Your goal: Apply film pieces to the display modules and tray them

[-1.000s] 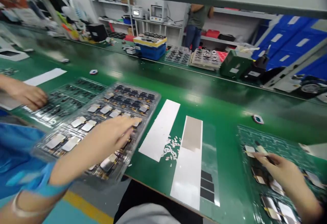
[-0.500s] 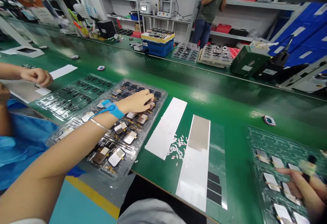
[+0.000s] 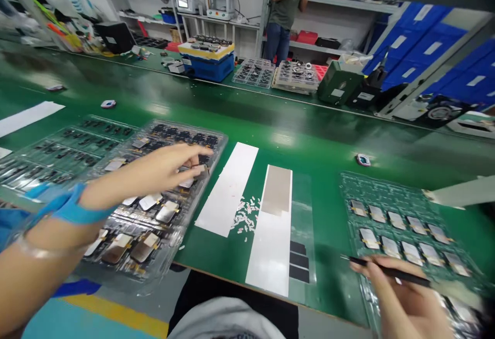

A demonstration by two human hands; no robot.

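My left hand (image 3: 174,166), with a blue wrist strap (image 3: 83,205), is over the clear tray (image 3: 158,272) of small screen-like modules. Its thumb and index finger are apart beside a silver-faced module (image 3: 201,170) near the tray's right edge; whether the thumb touches it I cannot tell. At the lower right, my right hand (image 3: 410,297) grips black tweezers (image 3: 402,275), their thin tip pointing left. That hand is above the near left part of a second clear tray (image 3: 358,187), where silver-faced modules (image 3: 396,220) lie in rows.
Between the trays lie two white strips (image 3: 228,189), (image 3: 270,251), scattered white scraps (image 3: 244,218) and a clear sheet with black rectangles (image 3: 299,261). Another parts tray (image 3: 73,148) is at left. A small frame (image 3: 362,160) lies beyond the right tray. A person (image 3: 281,19) stands behind the bench.
The view has swung right. My left thumb and index finger have spread apart at the tray. The tweezers in my right hand have turned from upright to pointing left.
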